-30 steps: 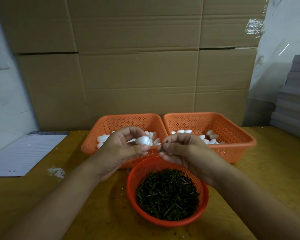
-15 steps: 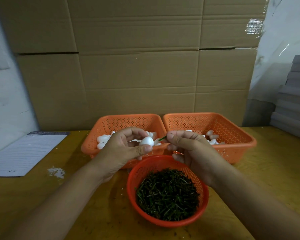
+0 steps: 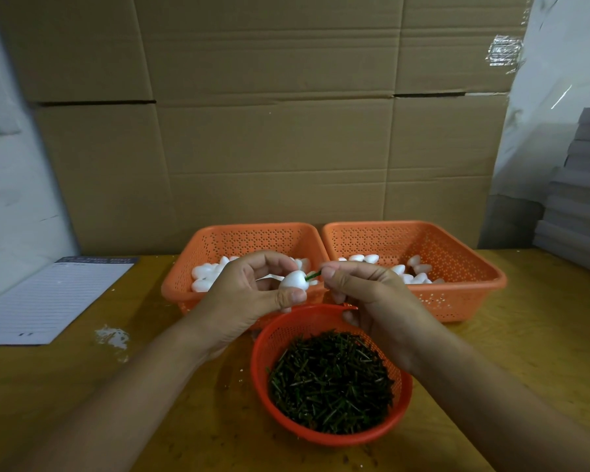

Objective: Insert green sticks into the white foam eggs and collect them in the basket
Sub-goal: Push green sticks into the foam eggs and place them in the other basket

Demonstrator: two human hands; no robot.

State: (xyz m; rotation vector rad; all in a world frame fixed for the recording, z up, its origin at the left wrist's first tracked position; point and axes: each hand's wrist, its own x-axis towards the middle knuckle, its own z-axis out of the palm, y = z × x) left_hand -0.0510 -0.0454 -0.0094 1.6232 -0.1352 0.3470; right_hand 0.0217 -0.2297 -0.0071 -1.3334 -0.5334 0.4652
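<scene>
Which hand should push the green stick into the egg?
The right hand. It already pinches the green stick, whose tip meets the foam egg. The left hand grips that egg and probably just steadies it.

Dim, warm, even light with soft shadows under the forearms. Glare glints off the plastic sheeting point(image 3: 556, 97) far right. Edges bow from wide-angle distortion; focus is slightly soft.

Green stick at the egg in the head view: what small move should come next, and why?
Probably push the green stick a little deeper. The right hand pinches its outer end, its tip meets the white foam egg gripped by the left hand, and a short length shows between them, so it looks only partly seated.
</scene>
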